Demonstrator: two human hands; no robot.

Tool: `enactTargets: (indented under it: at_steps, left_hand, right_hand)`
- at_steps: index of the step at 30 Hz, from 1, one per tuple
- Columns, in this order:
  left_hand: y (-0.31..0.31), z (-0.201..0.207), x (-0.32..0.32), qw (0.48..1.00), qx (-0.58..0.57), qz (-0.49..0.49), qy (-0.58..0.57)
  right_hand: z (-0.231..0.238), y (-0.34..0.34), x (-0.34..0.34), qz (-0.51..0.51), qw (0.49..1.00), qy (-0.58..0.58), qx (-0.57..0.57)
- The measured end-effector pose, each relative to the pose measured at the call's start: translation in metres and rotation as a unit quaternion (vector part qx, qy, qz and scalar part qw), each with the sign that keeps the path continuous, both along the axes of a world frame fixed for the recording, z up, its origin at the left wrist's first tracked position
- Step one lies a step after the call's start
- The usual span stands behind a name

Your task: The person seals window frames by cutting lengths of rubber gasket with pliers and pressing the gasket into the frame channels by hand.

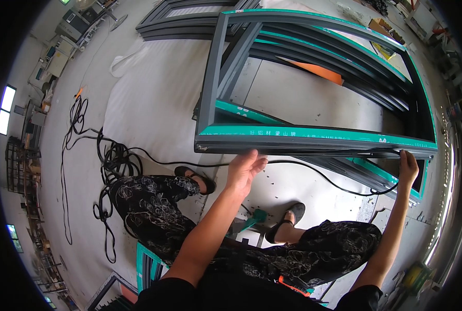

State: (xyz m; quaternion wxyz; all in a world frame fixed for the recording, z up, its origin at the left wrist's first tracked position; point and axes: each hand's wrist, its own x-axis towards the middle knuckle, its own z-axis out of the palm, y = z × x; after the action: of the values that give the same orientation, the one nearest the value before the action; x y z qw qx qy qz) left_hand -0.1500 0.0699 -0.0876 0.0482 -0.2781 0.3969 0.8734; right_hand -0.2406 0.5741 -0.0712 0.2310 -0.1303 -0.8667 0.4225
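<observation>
A dark grey window frame (314, 136) with green protective film is tilted up in front of me, its near edge towards me. At that edge, left of its middle, is my left hand (246, 168). Its fingers are loosely bent and apart, the tips touching or very close to the underside. Near the frame's right corner my right hand (408, 168) pinches a black rubber sealing strip (340, 185) against the edge. From there the strip loops down and runs left across the floor to a tangled pile (119, 158). My right fingertips are partly hidden.
More grey frames (182, 23) lie stacked at the back, with others under the tilted one. An orange sheet (316, 71) shows through the opening. A green-headed tool (255, 218) lies between my feet. Further frames (147, 264) stand at lower left. Workbenches line the left wall.
</observation>
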Motion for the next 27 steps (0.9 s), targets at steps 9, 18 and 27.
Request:
enactTargets:
  at_steps: [9, 18, 27]
  left_hand:
    - [0.027, -0.002, -0.003, 0.999, 0.012, -0.032, -0.003]
    - [0.053, 0.002, -0.014, 0.997, 0.048, -0.064, -0.020]
    - [0.084, 0.004, -0.025, 0.995, 0.045, -0.087, -0.022]
  right_hand:
    - [-0.001, -0.006, 0.012, 0.011, 0.999, -0.049, -0.017]
    - [0.012, -0.011, 0.024, 0.081, 0.985, -0.086, -0.123]
    - [0.018, -0.018, 0.026, 0.112, 0.992, -0.045, 0.023]
